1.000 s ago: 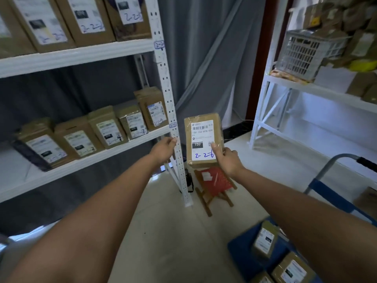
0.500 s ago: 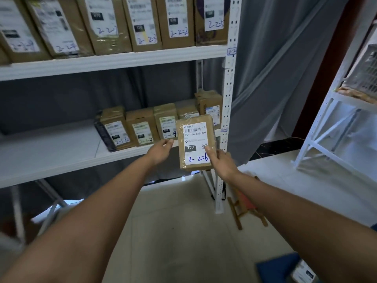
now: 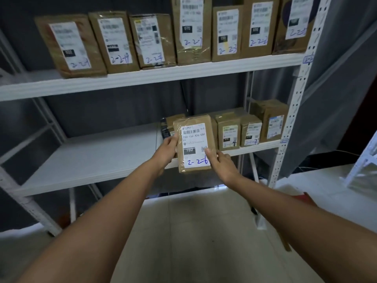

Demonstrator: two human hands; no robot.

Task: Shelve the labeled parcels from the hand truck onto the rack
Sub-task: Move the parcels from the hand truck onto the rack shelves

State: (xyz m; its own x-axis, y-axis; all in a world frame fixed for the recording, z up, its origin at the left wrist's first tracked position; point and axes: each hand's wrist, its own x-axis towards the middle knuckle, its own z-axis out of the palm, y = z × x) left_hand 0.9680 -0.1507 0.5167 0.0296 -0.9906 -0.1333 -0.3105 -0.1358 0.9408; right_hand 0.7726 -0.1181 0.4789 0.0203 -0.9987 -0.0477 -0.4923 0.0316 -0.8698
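A small brown parcel (image 3: 193, 144) with a white label marked "2-2-6" is upright in front of the white rack's middle shelf (image 3: 98, 158). My left hand (image 3: 166, 151) grips its left edge. My right hand (image 3: 221, 163) holds its lower right corner, thumb on the label. Behind the parcel, several labeled boxes (image 3: 240, 130) stand at the right end of that shelf. The upper shelf (image 3: 142, 77) carries a row of taller labeled parcels (image 3: 191, 31). The hand truck is out of view.
The rack's perforated right post (image 3: 293, 111) stands just right of the boxes, with a grey curtain (image 3: 342, 88) beyond it. A second white rack (image 3: 365, 168) shows at the right edge. Pale tiled floor (image 3: 193, 231) lies below.
The view has swung left and closer to the rack. The parcel has moved left, past the post, in front of the middle shelf. My left hand has taken hold of its left edge.
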